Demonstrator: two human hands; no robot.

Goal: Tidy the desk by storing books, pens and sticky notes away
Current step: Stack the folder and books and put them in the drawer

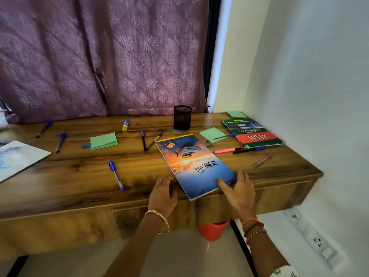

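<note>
A blue and orange notebook (194, 164) lies at an angle on the wooden desk (79, 172), its near corner jutting over the front edge. My right hand (238, 191) has its fingers spread on the notebook's near right corner. My left hand (162, 193) rests open on the desk edge just left of the notebook. Several pens lie scattered, among them a blue pen (116, 175) to the left and a pink highlighter (226, 150). Green sticky notes (103, 141) sit mid-desk, and another green pad (212, 134) lies behind the notebook. A black mesh pen holder (182, 117) stands at the back.
A green and red "WHY" book (253, 132) lies at the right by the white wall, a green pad (236, 114) behind it. A glue stick (125, 125) lies at the back. A white sheet (18, 156) is at far left. A purple curtain hangs behind; an orange bin (212, 229) stands under the desk.
</note>
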